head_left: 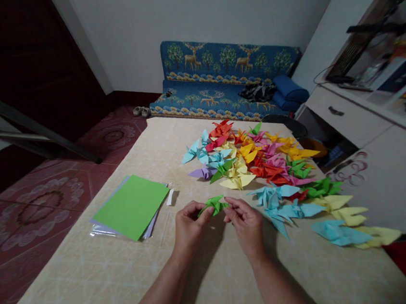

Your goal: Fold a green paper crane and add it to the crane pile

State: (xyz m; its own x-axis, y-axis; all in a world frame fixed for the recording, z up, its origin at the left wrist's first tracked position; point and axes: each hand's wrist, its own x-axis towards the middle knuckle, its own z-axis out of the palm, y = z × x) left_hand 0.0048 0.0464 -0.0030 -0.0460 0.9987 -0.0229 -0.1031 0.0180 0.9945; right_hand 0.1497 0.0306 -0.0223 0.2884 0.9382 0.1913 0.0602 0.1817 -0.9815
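Note:
Between my two hands, a little above the table, is a green paper crane [216, 205]. My left hand [192, 221] pinches its left end between thumb and fingers. The thumb and fingers of my right hand [244, 218] grip its right end. My fingertips cover both ends of the folded paper. Just beyond and to the right lies a heap of folded paper cranes [248, 152] in red, yellow, orange, pink, green and light blue. A light blue crane [271, 195] is the closest of them to my right hand.
A stack of coloured paper [131, 208], green sheet on top, lies left on the pale tablecloth [104, 283], partly on clear plastic. Beside it is a small white paper strip [170, 197]. A blue patterned sofa [218, 92] stands behind; a white cabinet [380, 152] is at right.

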